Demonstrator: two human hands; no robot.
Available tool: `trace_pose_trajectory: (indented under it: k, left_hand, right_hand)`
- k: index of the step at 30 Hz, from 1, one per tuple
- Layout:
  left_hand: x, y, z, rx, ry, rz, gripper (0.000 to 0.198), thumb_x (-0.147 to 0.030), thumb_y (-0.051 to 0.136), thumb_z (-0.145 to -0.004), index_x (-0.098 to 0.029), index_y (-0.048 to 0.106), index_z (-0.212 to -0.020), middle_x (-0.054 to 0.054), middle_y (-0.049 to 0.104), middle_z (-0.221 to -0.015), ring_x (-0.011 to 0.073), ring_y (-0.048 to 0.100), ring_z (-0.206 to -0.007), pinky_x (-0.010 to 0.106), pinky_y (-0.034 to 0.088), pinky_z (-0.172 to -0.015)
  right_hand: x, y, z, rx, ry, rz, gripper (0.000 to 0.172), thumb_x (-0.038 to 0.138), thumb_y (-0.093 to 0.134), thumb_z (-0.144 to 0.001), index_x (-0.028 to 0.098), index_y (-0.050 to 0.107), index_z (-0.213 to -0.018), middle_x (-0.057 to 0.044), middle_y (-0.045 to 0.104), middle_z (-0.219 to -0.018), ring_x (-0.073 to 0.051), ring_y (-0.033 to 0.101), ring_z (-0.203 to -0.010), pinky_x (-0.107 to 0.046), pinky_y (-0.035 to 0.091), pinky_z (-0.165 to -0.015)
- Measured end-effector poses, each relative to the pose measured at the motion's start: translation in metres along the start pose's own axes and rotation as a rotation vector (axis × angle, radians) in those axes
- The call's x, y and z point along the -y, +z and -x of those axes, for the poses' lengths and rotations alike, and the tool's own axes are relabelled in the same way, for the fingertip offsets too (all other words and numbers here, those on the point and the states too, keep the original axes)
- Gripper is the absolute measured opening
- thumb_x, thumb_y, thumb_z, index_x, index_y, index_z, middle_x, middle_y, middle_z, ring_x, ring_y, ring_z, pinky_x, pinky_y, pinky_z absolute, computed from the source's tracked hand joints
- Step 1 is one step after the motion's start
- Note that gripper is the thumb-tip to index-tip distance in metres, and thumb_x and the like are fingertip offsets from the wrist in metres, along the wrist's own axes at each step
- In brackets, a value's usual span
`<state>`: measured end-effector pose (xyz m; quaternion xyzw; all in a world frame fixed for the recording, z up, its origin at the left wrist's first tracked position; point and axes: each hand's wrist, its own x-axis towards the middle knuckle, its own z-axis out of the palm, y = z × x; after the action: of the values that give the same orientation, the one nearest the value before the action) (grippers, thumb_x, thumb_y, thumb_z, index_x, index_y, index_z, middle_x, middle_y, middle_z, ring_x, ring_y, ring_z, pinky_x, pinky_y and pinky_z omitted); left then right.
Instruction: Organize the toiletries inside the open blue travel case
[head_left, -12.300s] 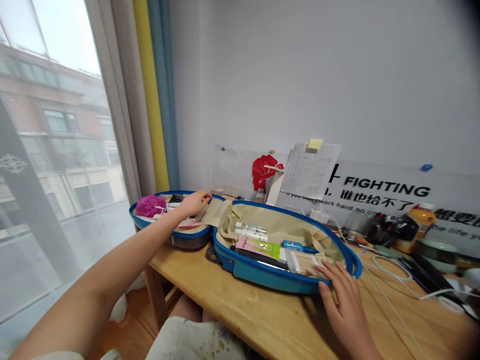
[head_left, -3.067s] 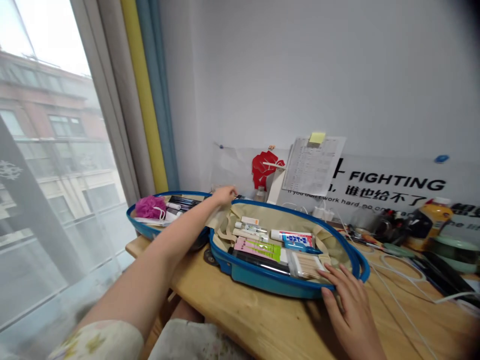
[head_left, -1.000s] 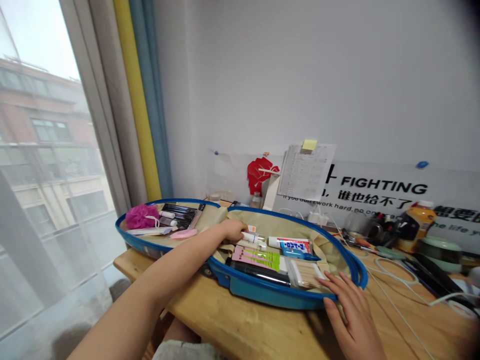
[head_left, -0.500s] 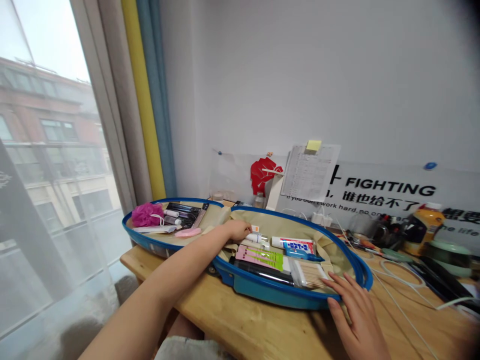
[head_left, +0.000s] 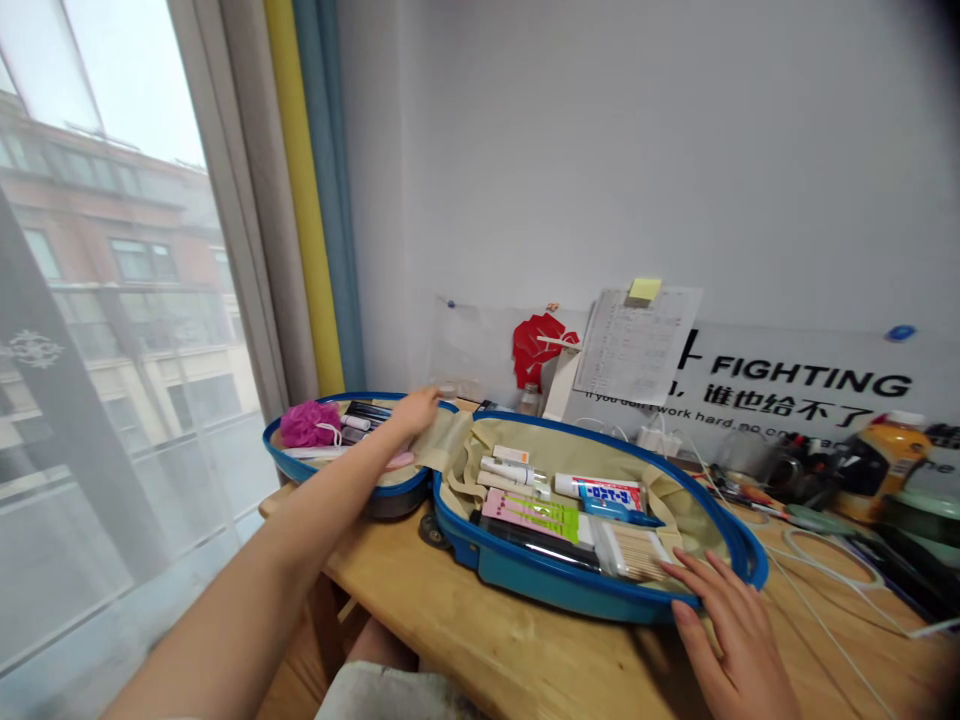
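A blue suitcase (head_left: 570, 595) with a beige lining lies spread open in two halves. Over the far rim of its left half is my left hand (head_left: 418, 410), near the hinge side; its fingers are small and mostly hidden, so I cannot tell their grip. My right hand (head_left: 727, 625) rests with spread fingers on the near right rim, beside a packet of cotton swabs (head_left: 637, 552). The right half also holds a toothpaste box (head_left: 600, 490), a blue tube (head_left: 621, 514), a pink-and-green packet (head_left: 529, 513) and a small white-orange box (head_left: 511, 455). A purple bath puff (head_left: 309, 425) sits in the left half.
The suitcase stands on a wooden table (head_left: 525, 650) against a wall. On the right are white cables (head_left: 832, 560), an orange bottle (head_left: 881, 465) and dark clutter. Papers (head_left: 637, 345) hang on the wall behind. Curtains (head_left: 259, 200) and a window are on the left.
My left hand has moved left and away, from beside the small white-orange box to the left half's far rim. My right hand stays on the near rim. The view has shifted slightly.
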<state>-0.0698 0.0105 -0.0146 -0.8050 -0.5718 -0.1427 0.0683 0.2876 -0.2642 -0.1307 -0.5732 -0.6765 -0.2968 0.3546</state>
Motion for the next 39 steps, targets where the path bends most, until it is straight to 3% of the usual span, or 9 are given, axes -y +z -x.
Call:
trace_pose_trajectory:
  k: [4,8,17,24,27,30,35,39]
  left_hand:
    - [0.083,-0.002,0.018,0.155,-0.137,-0.168,0.036,-0.015,0.046,-0.082,-0.016,0.058,-0.116,0.015,0.060,-0.117,0.0263,0.058,-0.108,0.035,0.044,-0.091]
    - [0.125,0.005,0.032,0.289,-0.109,-0.268,0.036,-0.013,0.054,-0.076,-0.020,0.063,-0.109,0.014,0.060,-0.116,0.0261,0.058,-0.105,0.034,0.044,-0.089]
    - [0.123,0.024,0.024,0.374,-0.007,-0.363,0.030,-0.011,0.057,-0.076,-0.017,0.065,-0.104,0.017,0.059,-0.119,0.0296,0.054,-0.111,0.037,0.041,-0.090]
    - [0.121,0.016,0.029,0.337,0.010,-0.369,0.029,-0.017,0.053,-0.079,-0.013,0.059,-0.107,0.019,0.063,-0.114,0.0286,0.057,-0.108,0.035,0.044,-0.085]
    - [0.113,0.004,0.028,0.281,-0.007,-0.346,0.034,-0.026,0.049,-0.084,-0.012,0.053,-0.114,0.018,0.065,-0.108,0.0284,0.061,-0.101,0.035,0.046,-0.082]
    - [0.090,-0.011,0.020,0.187,0.018,-0.300,0.038,-0.035,0.039,-0.091,-0.016,0.045,-0.124,0.014,0.061,-0.118,0.0250,0.058,-0.107,0.033,0.044,-0.086]
    - [0.020,-0.025,0.000,0.029,0.248,-0.019,0.042,-0.041,0.036,-0.093,-0.023,0.039,-0.131,0.008,0.054,-0.127,0.0208,0.053,-0.114,0.029,0.042,-0.091]
    - [-0.044,-0.015,-0.012,0.139,0.469,0.111,0.041,-0.041,0.044,-0.091,-0.024,0.046,-0.129,0.008,0.055,-0.125,0.0200,0.055,-0.111,0.029,0.041,-0.093]
  right_hand:
    - [0.000,-0.002,0.000,0.012,0.003,-0.005,0.032,0.037,0.039,-0.089,0.023,0.057,-0.112,-0.008,0.063,-0.115,-0.029,0.052,-0.117,-0.049,0.041,-0.094]
    - [0.001,-0.003,-0.001,-0.009,-0.022,-0.002,0.032,0.036,0.038,-0.089,0.023,0.057,-0.112,-0.008,0.063,-0.115,-0.029,0.053,-0.116,-0.048,0.042,-0.092]
    - [0.000,-0.002,-0.001,-0.011,-0.065,0.052,0.032,0.033,0.038,-0.090,0.021,0.054,-0.115,-0.010,0.061,-0.118,-0.030,0.050,-0.118,-0.048,0.041,-0.092]
    - [0.001,-0.002,0.002,-0.003,-0.030,0.047,0.032,0.035,0.039,-0.090,0.023,0.053,-0.116,-0.008,0.061,-0.118,-0.028,0.052,-0.117,-0.047,0.042,-0.094]
    - [0.001,-0.002,0.003,0.015,0.014,0.025,0.033,0.036,0.039,-0.089,0.024,0.055,-0.115,-0.007,0.062,-0.119,-0.028,0.051,-0.119,-0.048,0.041,-0.095]
    - [0.000,-0.002,0.003,0.021,0.024,0.000,0.032,0.036,0.040,-0.089,0.024,0.056,-0.115,-0.006,0.062,-0.120,-0.029,0.051,-0.120,-0.050,0.041,-0.095]
    - [-0.002,-0.001,0.004,0.070,0.065,-0.023,0.034,0.037,0.040,-0.089,0.024,0.059,-0.114,-0.006,0.062,-0.121,-0.029,0.051,-0.120,-0.051,0.039,-0.098]
    - [-0.002,0.000,0.004,0.036,0.072,-0.044,0.034,0.038,0.040,-0.089,0.023,0.060,-0.112,-0.007,0.062,-0.119,-0.029,0.051,-0.120,-0.050,0.041,-0.097]
